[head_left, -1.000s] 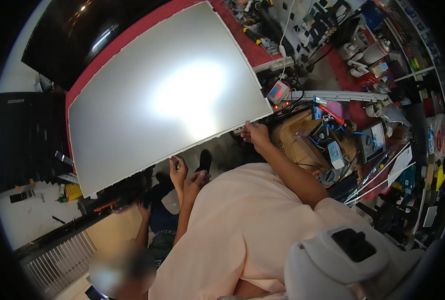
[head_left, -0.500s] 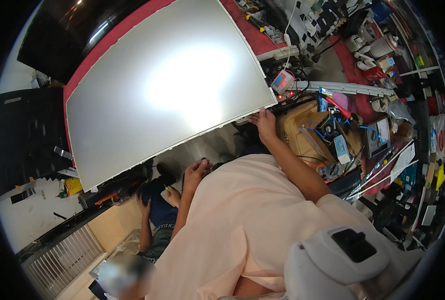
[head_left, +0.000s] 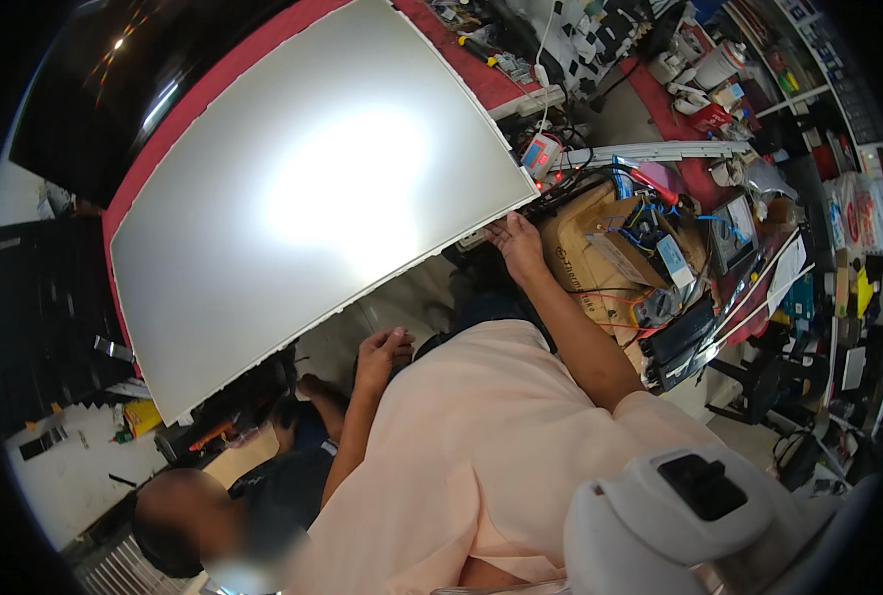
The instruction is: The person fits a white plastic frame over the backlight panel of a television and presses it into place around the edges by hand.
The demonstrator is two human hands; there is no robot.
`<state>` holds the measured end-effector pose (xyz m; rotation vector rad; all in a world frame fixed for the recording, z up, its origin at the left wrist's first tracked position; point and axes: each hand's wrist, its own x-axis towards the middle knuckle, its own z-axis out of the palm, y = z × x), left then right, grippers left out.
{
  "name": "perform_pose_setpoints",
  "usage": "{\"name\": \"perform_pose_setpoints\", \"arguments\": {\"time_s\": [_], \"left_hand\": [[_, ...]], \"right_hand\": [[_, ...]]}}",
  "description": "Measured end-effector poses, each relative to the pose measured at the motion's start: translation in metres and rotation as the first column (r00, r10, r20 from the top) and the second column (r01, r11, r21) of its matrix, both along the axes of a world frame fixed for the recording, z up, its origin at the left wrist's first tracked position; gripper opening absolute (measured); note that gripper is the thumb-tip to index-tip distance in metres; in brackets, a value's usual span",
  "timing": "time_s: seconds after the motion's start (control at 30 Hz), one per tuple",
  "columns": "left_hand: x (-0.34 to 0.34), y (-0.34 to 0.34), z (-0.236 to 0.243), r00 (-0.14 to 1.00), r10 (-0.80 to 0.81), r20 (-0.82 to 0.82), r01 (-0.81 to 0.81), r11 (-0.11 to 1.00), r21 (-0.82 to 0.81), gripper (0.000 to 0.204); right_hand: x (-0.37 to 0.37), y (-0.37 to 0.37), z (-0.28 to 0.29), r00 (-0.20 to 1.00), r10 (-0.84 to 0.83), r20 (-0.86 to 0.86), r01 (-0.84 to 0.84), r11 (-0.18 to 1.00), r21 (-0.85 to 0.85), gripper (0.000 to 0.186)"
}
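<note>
A large, brightly lit white flat panel point(head_left: 213, 248), apparently a display backlight or diffuser, lies on a red-covered bench in front of me. My right hand point(head_left: 516, 246) is at its near right corner, fingers stretched out and slightly apart along the edge. Whether the fingertips press on the panel or on something under it is hidden. Left of my belly, my left hand point(head_left: 382, 357) is raised with curled fingers, apart from the panel. What it holds, if anything, I cannot make out.
A small white meter box point(head_left: 540, 156) with red lights stands by the panel's right corner. Beyond it are a cardboard box point(head_left: 620, 253) with wires and a red-handled tool point(head_left: 654, 185). A dark screen point(head_left: 84, 99) lies far left. Another person point(head_left: 263, 496) is close on my left.
My view has shifted, so the panel sits slightly further left and lower. The other person has leaned in, head now nearer. My right hand stays at the panel corner; my left stays curled.
</note>
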<state>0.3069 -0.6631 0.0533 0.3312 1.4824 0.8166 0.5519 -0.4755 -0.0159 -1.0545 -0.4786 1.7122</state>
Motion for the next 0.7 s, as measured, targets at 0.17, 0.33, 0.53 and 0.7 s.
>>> {"name": "perform_pose_setpoints", "arguments": {"time_s": [0.17, 0.33, 0.53, 0.7], "left_hand": [[0.049, 0.076, -0.006, 0.964, -0.096, 0.248, 0.105, 0.994, -0.024, 0.047], [0.089, 0.147, -0.033, 0.817, 0.146, 0.558, -0.104, 0.989, -0.105, 0.052], [0.126, 0.171, -0.054, 0.768, 0.219, 0.601, -0.188, 0.975, -0.116, 0.033], [0.130, 0.174, -0.063, 0.785, 0.308, 0.537, -0.270, 0.951, -0.151, 0.025]], "right_hand": [[0.017, 0.006, -0.007, 0.998, -0.028, -0.056, 0.030, 0.999, 0.033, 0.027], [0.013, 0.009, -0.006, 0.999, 0.005, -0.038, -0.004, 1.000, 0.009, 0.021], [0.019, 0.012, -0.008, 0.997, 0.049, 0.063, -0.047, 0.998, -0.031, 0.021], [0.011, 0.015, -0.003, 0.995, 0.008, 0.099, -0.001, 0.998, -0.070, 0.022]]}}
